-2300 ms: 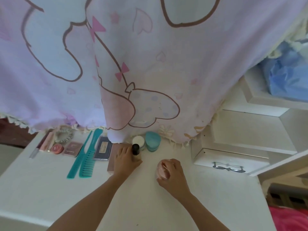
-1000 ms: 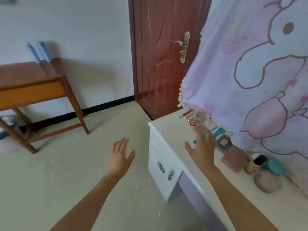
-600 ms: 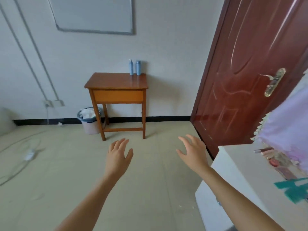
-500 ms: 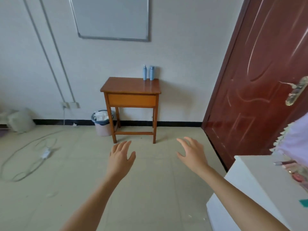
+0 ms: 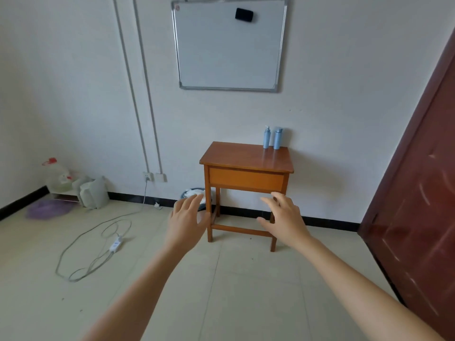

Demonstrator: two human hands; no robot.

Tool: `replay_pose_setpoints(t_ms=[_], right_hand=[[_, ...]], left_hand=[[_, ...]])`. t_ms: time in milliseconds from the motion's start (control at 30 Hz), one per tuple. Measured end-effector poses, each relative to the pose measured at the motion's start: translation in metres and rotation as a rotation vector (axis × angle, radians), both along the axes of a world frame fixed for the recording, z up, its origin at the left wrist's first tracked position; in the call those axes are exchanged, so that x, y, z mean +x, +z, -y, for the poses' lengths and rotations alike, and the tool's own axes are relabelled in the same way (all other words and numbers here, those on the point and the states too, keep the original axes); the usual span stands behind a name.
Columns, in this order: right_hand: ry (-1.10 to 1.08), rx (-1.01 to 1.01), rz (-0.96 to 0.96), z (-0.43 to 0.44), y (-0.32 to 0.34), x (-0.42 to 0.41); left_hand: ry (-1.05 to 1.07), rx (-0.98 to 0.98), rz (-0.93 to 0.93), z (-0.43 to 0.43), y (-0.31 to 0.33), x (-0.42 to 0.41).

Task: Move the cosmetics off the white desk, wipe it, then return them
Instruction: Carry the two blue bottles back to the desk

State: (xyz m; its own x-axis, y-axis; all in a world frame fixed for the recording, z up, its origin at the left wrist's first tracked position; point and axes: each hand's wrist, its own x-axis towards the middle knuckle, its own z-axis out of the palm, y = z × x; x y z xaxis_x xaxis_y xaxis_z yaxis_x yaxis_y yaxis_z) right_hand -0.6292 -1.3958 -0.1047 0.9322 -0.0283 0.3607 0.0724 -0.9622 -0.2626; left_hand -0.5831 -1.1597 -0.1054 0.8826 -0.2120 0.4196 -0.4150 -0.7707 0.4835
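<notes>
Left hand [image 5: 188, 221] and right hand [image 5: 283, 217] empty, fingers spread
Blue bottles [image 5: 272, 138], centre frame on wooden worktop [image 5: 246, 156]: probably light, slippery; grip mid-body

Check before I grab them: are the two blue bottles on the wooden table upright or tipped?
Upright. Both blue bottles stand side by side at the back right of the wooden table, caps up.

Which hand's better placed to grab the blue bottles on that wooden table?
Right, probably. The blue bottles stand at the wooden table's right rear corner, in line with the open right hand; the left hand hangs off its left side.
</notes>
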Motion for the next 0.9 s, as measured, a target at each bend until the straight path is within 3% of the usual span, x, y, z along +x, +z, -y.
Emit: replay_pose_setpoints(t_ms=[133,233,467,900], right_hand=[[0.031,0.043,0.018,-0.003,0.011,0.06],[0.07,0.073,0.007,-0.011,0.012,0.112],[0.072,0.092,-0.083,-0.026,-0.015,0.201],[-0.234,0.084,-0.04,0.005,-0.001,0.361]], left_hand=[[0.025,-0.011,-0.025,-0.007,0.008,0.052],[0.082,-0.133,-0.03,-0.02,0.007,0.093],[0.139,-0.195,-0.195,-0.036,-0.032,0.181],[-0.16,-0.246,-0.193,0.009,-0.024,0.418]])
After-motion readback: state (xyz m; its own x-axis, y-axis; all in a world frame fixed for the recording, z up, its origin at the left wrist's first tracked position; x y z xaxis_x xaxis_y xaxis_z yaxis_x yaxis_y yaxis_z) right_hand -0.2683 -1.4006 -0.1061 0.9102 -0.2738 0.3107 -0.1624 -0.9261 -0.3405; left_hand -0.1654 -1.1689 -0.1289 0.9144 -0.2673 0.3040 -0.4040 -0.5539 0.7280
